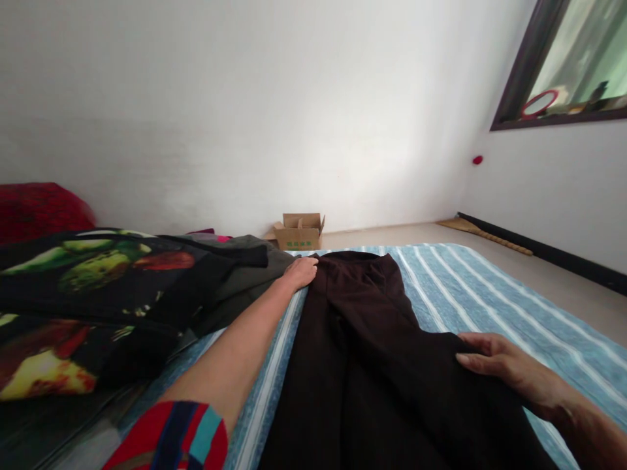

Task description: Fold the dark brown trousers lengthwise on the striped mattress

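Red fabric (39, 209) bunches at nine o'clock against the wall, and below it lies a black garment printed with green and red shapes (88, 287), heaped over a grey-green piece (245, 274). Your left hand (302, 271) reaches out at about twelve o'clock from your striped sleeve (171, 437), lying on the far corner of the dark brown trousers (362, 352), at what looks like the waistband; whether your fingers pinch the cloth or only press it flat I cannot tell from this angle. The trousers are spread lengthwise down the middle of the blue striped mat (490, 294), waist away from you and legs running towards six o'clock. A small cardboard box (298, 232) sits open on the floor just beyond the mat. Your right hand (504, 369), at four o'clock, rests palm down on the trousers' right edge, fingers loosely curled and not closed on anything.

The risk, as I judge it: your left hand lies just beside the heaped clothes, so any sweep to nine o'clock could drag that pile onto the trousers. With your right hand only resting, a pull from the far end would slide the fabric under it and bunch it into creases. The mat may also ruck up if you press and push together.
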Tool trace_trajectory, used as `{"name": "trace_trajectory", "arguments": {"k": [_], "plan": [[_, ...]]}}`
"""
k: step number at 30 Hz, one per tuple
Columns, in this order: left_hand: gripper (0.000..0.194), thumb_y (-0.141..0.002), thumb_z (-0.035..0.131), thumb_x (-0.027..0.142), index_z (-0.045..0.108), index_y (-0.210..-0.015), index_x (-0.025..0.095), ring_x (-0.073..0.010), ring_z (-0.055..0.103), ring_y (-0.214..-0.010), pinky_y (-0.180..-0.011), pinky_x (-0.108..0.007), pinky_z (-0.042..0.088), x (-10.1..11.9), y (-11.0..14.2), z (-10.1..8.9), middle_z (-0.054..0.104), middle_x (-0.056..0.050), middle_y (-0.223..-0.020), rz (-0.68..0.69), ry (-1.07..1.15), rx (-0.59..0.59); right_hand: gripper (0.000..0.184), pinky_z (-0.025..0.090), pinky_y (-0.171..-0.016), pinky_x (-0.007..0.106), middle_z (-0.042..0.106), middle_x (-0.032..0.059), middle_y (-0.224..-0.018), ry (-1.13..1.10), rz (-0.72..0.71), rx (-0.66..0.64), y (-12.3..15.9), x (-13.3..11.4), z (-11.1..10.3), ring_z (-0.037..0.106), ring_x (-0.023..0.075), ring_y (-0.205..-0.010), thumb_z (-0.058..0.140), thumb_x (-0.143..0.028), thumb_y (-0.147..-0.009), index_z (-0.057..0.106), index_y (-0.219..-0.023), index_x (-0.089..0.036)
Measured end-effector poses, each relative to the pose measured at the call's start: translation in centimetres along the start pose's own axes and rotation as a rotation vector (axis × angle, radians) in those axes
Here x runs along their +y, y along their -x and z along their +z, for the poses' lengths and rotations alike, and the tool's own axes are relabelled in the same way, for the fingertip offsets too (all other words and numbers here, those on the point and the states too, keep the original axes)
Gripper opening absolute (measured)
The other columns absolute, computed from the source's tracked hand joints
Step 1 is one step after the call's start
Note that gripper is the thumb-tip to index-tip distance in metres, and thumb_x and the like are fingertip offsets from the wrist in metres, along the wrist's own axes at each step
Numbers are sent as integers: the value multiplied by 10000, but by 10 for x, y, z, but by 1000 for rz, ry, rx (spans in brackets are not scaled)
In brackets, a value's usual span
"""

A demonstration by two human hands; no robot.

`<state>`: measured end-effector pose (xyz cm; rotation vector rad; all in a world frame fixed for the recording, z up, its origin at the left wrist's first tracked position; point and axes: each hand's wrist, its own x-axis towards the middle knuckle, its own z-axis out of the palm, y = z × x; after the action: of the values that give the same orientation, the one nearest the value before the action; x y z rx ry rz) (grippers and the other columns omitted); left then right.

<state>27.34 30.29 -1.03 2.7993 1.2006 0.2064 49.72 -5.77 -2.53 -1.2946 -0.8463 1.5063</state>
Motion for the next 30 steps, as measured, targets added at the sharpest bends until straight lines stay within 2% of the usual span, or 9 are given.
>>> {"name": "trace_trajectory", "arguments": {"k": [3, 5, 10, 13, 16, 20, 23, 27, 30], "plan": [[268, -897, 511, 339, 576, -1080, 155, -211, 567, -1007, -881, -442, 449, -3, 18, -9, 589, -76, -1117, 20, 3, 0, 295, 501, -790, 332, 697, 75, -947, -80, 28, 34, 3, 6, -2, 659, 223, -820, 652, -288, -781, 665, -1054, -178], [273, -904, 491, 323, 577, -1105, 160, -215, 563, -1040, -914, -430, 428, -1, 33, -5, 602, -79, -1128, 26, 12, -5, 302, 503, -794, 337, 696, 82, -966, -117, 38, 54, 7, 10, -3, 658, 240, -854, 650, -294, -780, 666, -1061, -185], [361, -906, 389, 254, 508, -1239, 187, -185, 456, -1212, -1008, -292, 336, 13, 75, 31, 520, -72, -1307, 30, 27, -35, 378, 477, -868, 384, 683, 95, -1022, -79, 23, 80, 21, 21, 0, 642, 275, -920, 642, -359, -763, 655, -1093, -175], [445, -920, 338, 339, 419, -1317, 154, -212, 318, -1313, -1064, -363, 255, 20, 91, 53, 380, -101, -1420, -1, 22, -67, 417, 458, -895, 420, 692, 100, -979, -38, -8, 106, 30, 26, 8, 631, 297, -946, 623, -398, -750, 657, -1090, -160], [503, -929, 288, 382, 329, -1372, 148, -233, 213, -1357, -1078, -455, 194, 23, 99, 62, 276, -112, -1469, -45, 12, -92, 461, 453, -899, 436, 699, 98, -945, -58, -34, 119, 35, 28, 13, 632, 310, -937, 640, -419, -705, 656, -1098, -177], [485, -927, 288, 399, 353, -1353, 177, -235, 239, -1348, -1061, -476, 216, 25, 99, 57, 303, -107, -1459, -68, -7, -94, 471, 476, -863, 426, 701, 89, -932, -57, -42, 112, 41, 28, 13, 637, 315, -913, 677, -428, -657, 673, -1063, -189], [425, -930, 301, 340, 399, -1312, 183, -211, 251, -1343, -1071, -436, 210, 25, 89, 52, 337, -100, -1444, -69, -35, -45, 465, 501, -826, 415, 704, 86, -911, -2, -21, 123, 46, 27, 10, 637, 320, -898, 694, -446, -634, 690, -1018, -185], [417, -932, 298, 251, 366, -1336, 175, -141, 222, -1350, -1090, -302, 191, 25, 61, 52, 310, -64, -1461, -35, -43, 7, 467, 512, -813, 417, 709, 79, -890, 131, 56, 217, 48, 26, 9, 649, 309, -831, 697, -489, -611, 703, -959, -177], [420, -932, 315, 218, 350, -1349, 186, -133, 211, -1352, -1094, -289, 183, 29, 37, 55, 303, -52, -1465, -20, -30, 20, 437, 516, -815, 424, 709, 76, -915, 143, 118, 213, 48, 22, 6, 659, 305, -803, 667, -514, -649, 712, -927, -180]]}}
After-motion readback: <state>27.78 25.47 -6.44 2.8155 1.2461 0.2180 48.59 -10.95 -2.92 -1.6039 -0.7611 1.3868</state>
